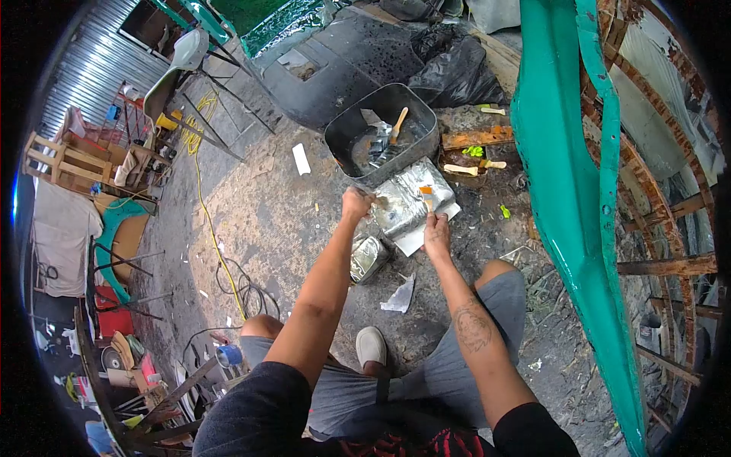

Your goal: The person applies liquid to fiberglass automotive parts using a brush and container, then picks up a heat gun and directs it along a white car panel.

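Observation:
My right hand [436, 238] is closed round the handle of a paintbrush [427, 199], its orange end pointing away from me over a silver, foil-like panel [399, 212]. The panel lies on a white sheet [411, 242] in front of a black tub [333, 142]. At the panel's left edge, my left hand [355, 204] has its fingers drawn together; what they grip, if anything, is hidden. Just below that hand stands a small silver container [367, 259]. Inside the tub are a wooden-handled brush [398, 126] and some silvery scraps [378, 145].
More brushes [461, 170] lie on the right beside a rusty strip [478, 137]. A long glossy green panel [554, 175] rises close on my right. A yellow cable [204, 202] crosses the floor on the left, near a chair [183, 65]. A torn white scrap [399, 294] lies near my foot.

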The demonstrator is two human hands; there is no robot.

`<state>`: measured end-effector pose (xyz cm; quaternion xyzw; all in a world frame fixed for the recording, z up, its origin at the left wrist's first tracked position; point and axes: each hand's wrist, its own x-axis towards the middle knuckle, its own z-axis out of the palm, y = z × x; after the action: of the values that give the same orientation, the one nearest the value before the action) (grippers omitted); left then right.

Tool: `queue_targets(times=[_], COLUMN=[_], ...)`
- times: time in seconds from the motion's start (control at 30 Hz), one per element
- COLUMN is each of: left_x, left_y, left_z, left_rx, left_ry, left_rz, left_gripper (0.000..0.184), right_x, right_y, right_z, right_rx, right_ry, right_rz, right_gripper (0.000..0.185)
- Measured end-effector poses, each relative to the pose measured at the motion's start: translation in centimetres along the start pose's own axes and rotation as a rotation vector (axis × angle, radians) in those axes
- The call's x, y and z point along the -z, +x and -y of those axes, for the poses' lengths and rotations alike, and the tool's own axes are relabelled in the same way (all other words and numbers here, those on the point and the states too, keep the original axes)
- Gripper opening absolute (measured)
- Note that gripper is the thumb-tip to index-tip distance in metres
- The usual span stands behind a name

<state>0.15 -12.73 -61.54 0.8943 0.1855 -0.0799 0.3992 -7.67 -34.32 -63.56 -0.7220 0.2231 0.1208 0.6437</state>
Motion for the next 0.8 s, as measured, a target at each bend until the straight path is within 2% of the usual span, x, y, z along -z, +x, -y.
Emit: queue_targets(times=[0.07,0.2,0.27,0.33,0.4,0.47,0.5,0.53,0.6,0.67,0.73,0.8], left_x=[1.1,0.9,-0.6,-1.1,-0.4,1.8,1.9,2.5,3.7,3.7,2.6,1.6], left_y=[-0.3,-0.8,-1.0,-0.6,-0.3,-0.6,1.2,0.7,-1.2,-2.3,-1.1,-0.6], left_z=[0.4,-0.2,-0.4,-0.3,0.8,1.4,4.6,4.5,4.1,4.1,6.4,7.6], left_rx=[-0.085,-0.056,-0.058,-0.028,-0.044,-0.116,-0.07,-0.071,0.164,0.212,0.416,0.474], left_ry=[0.008,-0.109,-0.18,-0.109,-0.181,-0.052,-0.105,-0.099,-0.438,-0.513,-0.989,-1.109], left_rz=[-0.105,-0.025,-0.057,0.049,0.011,-0.185,-0.22,-0.222,-0.182,-0.139,-0.061,-0.035], left_gripper=[0.026,0.02,0.02,0.027,0.026,0.028,0.024,0.024,0.02,0.021,0.022,0.022], right_x=[-0.1,-0.6,-0.3,0.1,0.2,-0.2,-0.2,-0.1,-0.3,-0.5,-0.3,-0.4], right_y=[0.2,0.6,0.2,-1.3,-1.9,-1.2,-0.8,-0.4,0.3,0.9,1.0,0.8], right_z=[-0.2,-0.8,-0.2,1.8,2.4,1.5,0.9,0.3,-0.9,-1.7,-2.0,-2.2], right_rx=[0.026,0.064,-0.004,-0.029,-0.057,-0.015,-0.016,0.018,0.052,0.085,0.09,0.116], right_ry=[-0.031,-0.026,-0.007,0.006,0.014,-0.002,0.002,-0.011,-0.019,-0.022,-0.026,-0.048], right_rz=[-0.006,-0.027,0.0,0.029,0.059,0.02,0.023,0.006,-0.009,-0.004,0.0,-0.015], right_gripper=[0.036,0.036,0.035,0.036,0.036,0.036,0.036,0.036,0.036,0.036,0.037,0.037])
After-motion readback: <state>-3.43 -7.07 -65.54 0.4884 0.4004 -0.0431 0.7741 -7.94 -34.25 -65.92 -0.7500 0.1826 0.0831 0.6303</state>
